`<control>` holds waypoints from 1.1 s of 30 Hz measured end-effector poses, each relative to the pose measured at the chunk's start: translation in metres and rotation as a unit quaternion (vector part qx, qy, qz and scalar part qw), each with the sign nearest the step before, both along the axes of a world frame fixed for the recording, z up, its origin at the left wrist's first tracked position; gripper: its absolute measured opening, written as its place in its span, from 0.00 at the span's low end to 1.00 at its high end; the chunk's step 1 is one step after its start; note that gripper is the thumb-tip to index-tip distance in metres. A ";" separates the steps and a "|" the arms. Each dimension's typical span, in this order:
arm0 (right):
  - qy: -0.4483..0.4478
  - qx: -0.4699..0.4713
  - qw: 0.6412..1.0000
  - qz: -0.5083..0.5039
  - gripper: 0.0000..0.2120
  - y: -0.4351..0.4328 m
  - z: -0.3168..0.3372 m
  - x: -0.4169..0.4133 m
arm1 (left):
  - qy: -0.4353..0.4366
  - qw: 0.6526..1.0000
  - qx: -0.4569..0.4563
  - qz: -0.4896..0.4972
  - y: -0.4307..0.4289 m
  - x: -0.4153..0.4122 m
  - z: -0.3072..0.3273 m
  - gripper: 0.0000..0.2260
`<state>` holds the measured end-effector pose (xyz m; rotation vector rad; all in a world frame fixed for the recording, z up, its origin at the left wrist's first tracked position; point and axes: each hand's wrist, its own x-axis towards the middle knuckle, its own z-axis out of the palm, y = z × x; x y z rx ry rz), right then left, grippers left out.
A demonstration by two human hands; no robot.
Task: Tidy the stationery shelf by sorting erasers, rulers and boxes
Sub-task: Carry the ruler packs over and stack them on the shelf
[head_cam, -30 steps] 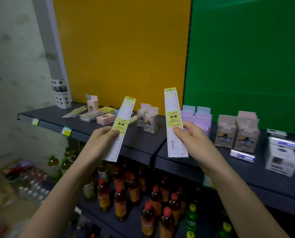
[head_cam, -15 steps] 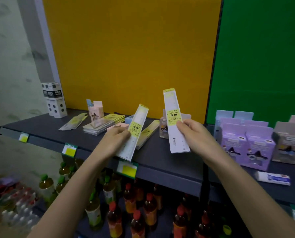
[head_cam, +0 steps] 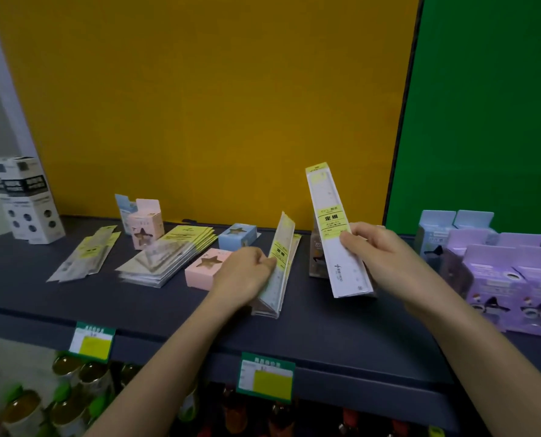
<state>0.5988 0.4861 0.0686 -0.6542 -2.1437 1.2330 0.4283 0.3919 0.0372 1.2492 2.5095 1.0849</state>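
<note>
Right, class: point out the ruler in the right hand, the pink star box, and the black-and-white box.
Right-hand ruler (head_cam: 332,217), head view, yellow label.
Pink star box (head_cam: 203,269), head view, top face.
Black-and-white box (head_cam: 29,212), head view, front face.

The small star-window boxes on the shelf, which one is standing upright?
The pink star box at the back, beside the ruler stack. The blue star box and the nearer pink one by the left hand lie flat.

Purple boxes (head_cam: 515,288) cut off right; bottles (head_cam: 73,402) below blurred.
</note>
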 end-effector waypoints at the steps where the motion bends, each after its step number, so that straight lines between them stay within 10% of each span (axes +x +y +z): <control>1: -0.002 0.000 1.000 -0.006 0.11 -0.002 -0.001 -0.002 | 0.005 1.000 -0.008 -0.004 0.003 -0.003 -0.001 0.15; 25: -0.067 0.025 0.992 -0.100 0.07 -0.042 -0.021 -0.041 | 0.273 0.949 -0.143 -0.071 0.002 -0.020 -0.003 0.14; 33: -0.161 0.101 0.973 -0.132 0.13 -0.045 -0.017 -0.070 | 0.224 0.969 -0.019 -0.103 -0.015 -0.025 0.000 0.07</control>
